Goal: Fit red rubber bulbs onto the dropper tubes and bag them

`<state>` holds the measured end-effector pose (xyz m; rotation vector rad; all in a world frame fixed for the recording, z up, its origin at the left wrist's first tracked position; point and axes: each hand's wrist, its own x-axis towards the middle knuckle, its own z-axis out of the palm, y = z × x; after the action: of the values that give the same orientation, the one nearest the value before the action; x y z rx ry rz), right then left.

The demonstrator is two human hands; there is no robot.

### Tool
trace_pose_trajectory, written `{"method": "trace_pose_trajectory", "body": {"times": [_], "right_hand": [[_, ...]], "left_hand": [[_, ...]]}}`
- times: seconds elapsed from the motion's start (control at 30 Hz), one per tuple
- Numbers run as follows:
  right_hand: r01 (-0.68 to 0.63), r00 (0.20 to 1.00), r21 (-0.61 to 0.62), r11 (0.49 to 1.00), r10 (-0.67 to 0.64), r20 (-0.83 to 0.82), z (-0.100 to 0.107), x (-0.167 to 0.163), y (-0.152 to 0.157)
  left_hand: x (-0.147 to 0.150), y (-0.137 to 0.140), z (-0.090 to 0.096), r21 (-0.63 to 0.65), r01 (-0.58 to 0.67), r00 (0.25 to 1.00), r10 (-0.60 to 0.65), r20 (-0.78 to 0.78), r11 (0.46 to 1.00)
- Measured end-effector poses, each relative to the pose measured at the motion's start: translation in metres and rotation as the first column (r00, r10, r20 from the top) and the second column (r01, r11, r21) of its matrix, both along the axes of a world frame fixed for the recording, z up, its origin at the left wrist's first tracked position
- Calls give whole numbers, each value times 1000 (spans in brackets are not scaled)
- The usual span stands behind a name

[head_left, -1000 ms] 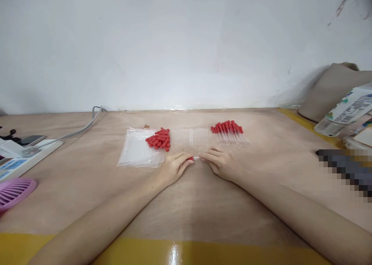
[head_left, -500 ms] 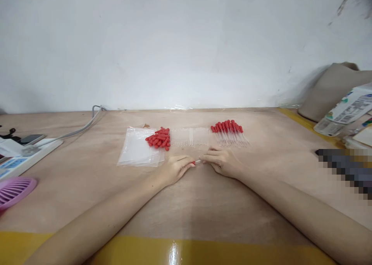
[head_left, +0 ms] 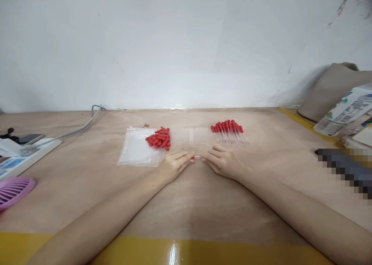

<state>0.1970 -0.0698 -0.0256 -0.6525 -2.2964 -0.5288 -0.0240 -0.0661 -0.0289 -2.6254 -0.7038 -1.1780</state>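
Left hand (head_left: pixel 174 165) pinches a red bulb (head_left: pixel 192 157), right hand (head_left: pixel 223 162) the clear tube (head_left: pixel 197 157) reaching it.

The hands (head_left: pixel 174 165) and slim forearms (head_left: pixel 296 212) are showing bare, with a small dark spot (head_left: pixel 153 186) marking the left forearm (head_left: pixel 114 217)

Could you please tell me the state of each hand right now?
Left hand: closed, holding a red bulb.
Right hand: closed, holding a thin clear tube.
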Motion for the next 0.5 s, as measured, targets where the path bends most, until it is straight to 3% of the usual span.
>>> {"method": "trace_pose_trajectory", "body": {"times": [0.27, 0.5], "right_hand": [[-20, 998, -88, 996, 15, -57, -1, 0, 4], [-130, 987, -116, 985, 119, -105, -5, -2, 3]], "left_hand": [[-2, 2, 0, -45, -18, 999, 20, 43, 999], [0, -6, 2, -149, -5, 1000, 9, 29, 989]]}}
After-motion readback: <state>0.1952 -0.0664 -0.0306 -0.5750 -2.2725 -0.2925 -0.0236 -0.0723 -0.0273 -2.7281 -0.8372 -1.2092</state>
